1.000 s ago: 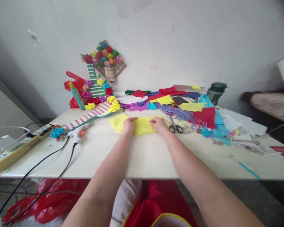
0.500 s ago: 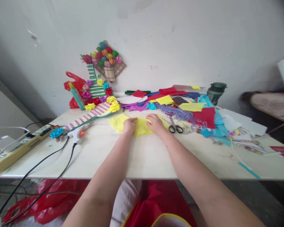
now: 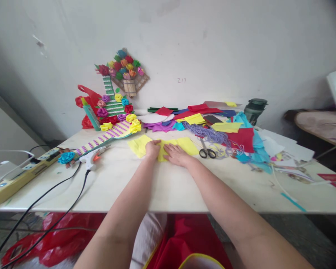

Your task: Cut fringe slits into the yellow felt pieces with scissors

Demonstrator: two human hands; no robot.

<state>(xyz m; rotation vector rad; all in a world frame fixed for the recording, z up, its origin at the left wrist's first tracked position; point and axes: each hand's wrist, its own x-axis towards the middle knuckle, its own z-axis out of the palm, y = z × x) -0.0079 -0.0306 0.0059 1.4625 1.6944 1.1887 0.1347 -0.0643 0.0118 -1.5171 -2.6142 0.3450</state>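
Note:
A strip of yellow crepe paper (image 3: 186, 144) lies spread across the white table in front of me. My left hand (image 3: 152, 149) is closed on its left-middle part, the fingers curled together and the thumb side toward the right. Beside it, my right hand (image 3: 177, 154) lies flat on the paper, fingers stretched out and pointing left. Just right of the paper rest black-handled scissors (image 3: 207, 152). The paper's left end (image 3: 138, 145) sticks out past my left hand.
At left are a hot glue gun (image 3: 89, 158), a power strip (image 3: 30, 175) and a paper-flower-decorated guitar shape (image 3: 106, 137). Purple yarn (image 3: 207, 132), coloured paper and a dark green bottle (image 3: 254, 111) line the back right. Black cords cross the table's left edge.
My right hand has slid left toward my left hand and flattened, uncovering more of the paper's right end. The left hand stays in nearly the same place.

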